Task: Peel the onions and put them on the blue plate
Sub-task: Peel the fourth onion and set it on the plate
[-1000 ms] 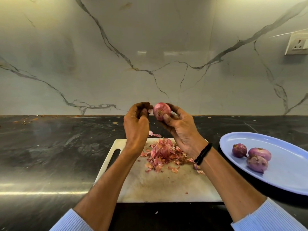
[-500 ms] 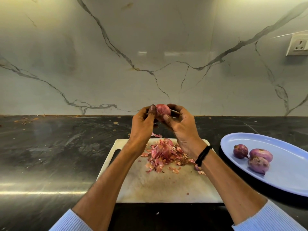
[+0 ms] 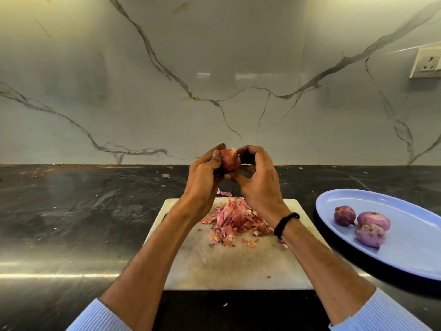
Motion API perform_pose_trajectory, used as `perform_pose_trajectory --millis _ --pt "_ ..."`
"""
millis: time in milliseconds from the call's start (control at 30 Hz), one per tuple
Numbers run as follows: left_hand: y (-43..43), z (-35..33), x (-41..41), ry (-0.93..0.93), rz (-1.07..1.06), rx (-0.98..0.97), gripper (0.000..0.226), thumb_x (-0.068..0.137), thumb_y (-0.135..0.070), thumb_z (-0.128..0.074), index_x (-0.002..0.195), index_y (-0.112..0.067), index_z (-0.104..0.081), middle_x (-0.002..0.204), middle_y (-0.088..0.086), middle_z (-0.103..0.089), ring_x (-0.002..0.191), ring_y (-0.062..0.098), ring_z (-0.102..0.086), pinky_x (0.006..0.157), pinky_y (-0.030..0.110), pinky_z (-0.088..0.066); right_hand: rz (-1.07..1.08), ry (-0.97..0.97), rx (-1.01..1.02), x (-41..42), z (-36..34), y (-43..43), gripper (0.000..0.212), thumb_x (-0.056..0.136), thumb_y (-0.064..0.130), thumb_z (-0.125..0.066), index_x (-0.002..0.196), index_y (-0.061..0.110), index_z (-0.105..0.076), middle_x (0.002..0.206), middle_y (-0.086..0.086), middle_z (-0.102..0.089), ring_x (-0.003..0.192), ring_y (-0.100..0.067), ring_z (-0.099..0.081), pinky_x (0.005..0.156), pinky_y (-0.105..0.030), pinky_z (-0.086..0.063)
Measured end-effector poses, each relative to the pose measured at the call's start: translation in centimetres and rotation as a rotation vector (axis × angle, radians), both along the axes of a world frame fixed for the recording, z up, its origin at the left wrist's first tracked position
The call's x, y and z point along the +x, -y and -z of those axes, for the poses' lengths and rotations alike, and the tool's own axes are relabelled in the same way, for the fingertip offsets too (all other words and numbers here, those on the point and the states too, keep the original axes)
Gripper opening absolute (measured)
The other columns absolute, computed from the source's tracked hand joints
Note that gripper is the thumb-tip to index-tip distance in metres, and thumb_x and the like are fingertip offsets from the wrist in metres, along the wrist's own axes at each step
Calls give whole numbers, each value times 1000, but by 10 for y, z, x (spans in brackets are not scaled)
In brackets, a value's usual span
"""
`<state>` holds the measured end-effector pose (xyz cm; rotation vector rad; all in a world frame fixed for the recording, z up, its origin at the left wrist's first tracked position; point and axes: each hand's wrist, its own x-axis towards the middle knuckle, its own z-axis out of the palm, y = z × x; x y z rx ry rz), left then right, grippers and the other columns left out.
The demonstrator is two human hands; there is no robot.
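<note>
The small, round, reddish-pink onion (image 3: pixel 230 162) is held in the air above the far edge of the white rectangular cutting board (image 3: pixel 191 263), clasped between both hands. The left hand (image 3: pixel 204 177) has a narrow grip on its left side with the thumb up at the crown, and the right hand (image 3: pixel 260 182) curls its grip round the right side and underneath. To peel well, I judge one hand should steady the bulb while the other catches a loose edge at the tip, strips downward and lets the pieces fall on the pile of pink papery skins (image 3: pixel 233 218). Three purple peeled onions (image 3: pixel 373 220) lie on the oval blue plate (image 3: pixel 410 254), to the right on the dark stone worktop (image 3: pixel 83 211). No writing is readable, not even on the white wall socket (image 3: pixel 427 63).
</note>
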<state>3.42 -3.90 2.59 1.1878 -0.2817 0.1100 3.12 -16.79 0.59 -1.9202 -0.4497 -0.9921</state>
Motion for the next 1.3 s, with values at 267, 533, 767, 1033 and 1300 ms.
perform_pose_trajectory --millis 267,533,767,1033,1300 --pt "-4 1 4 32 5 -53 36 101 2 -47 134 -8 -60 128 11 -65 117 26 -65 96 37 -57 -235 -206 347 -4 -8 2 17 86 20 -76 102 22 -70 102 3 -72 103 -11 -67 95 -38 -56" --pt "-1 3 -2 168 17 43 48 93 4 -59 140 -8 -55 136 3 -61 120 20 -64 98 42 -55 -278 -247 591 -3 -10 4 22 85 8 -75 107 9 -72 105 -6 -73 103 -16 -69 90 -34 -58" --pt "-4 4 -3 340 -43 308 51 93 -3 -64 141 -17 -54 132 -11 -60 121 5 -61 99 28 -53 -228 -215 536 -3 -9 3 11 90 5 -70 95 14 -68 98 -5 -70 99 -17 -68 89 -36 -59" --pt "-6 6 0 438 -75 650 61 92 -7 -68 146 -28 -48 133 -15 -54 114 -6 -58 97 13 -46 -106 -219 473 -3 -7 8 24 85 -11 -54 86 10 -65 85 -4 -65 84 -14 -61 78 -33 -54" --pt "-3 6 -7 377 -29 531 51 94 1 -61 141 -17 -53 123 -10 -63 113 1 -62 103 21 -48 -88 -242 646 1 -8 8 23 93 -6 -49 85 9 -64 80 -3 -62 80 -14 -58 74 -30 -53"
